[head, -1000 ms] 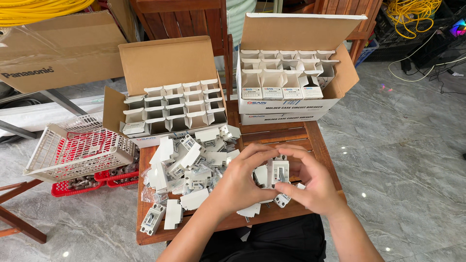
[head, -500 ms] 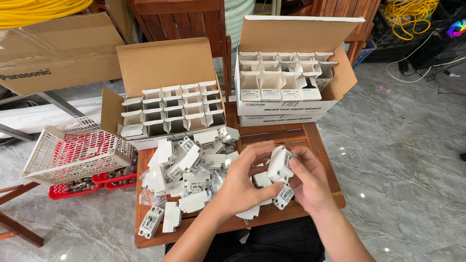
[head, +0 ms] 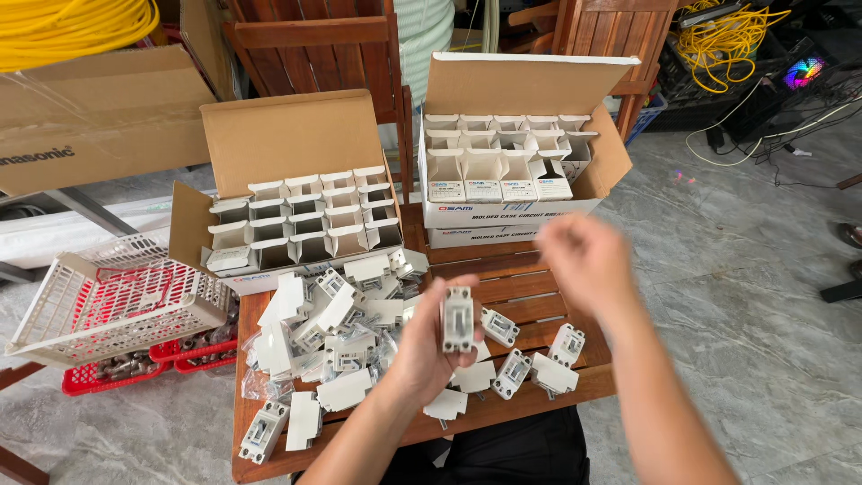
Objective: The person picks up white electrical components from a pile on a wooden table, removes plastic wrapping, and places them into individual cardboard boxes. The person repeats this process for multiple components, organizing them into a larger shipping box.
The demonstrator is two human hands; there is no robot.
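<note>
Hands: left (head: 422,346) gripping breaker (head: 457,319)

Floor (head: 763,296): grey marbled stone tile, evenly lit, with a faint sheen. Worktop (head: 530,296): low slatted wooden table, reddish-brown. Behind it stand dark wooden chair frames (head: 310,45). Upper left: a large brown cardboard carton (head: 99,117) beneath a coil of yellow cable (head: 63,27). Upper right: a second yellow cable bundle (head: 727,36) in a crate, black cables (head: 763,135) trailing across the floor, and a small multicoloured light (head: 805,72).
</note>
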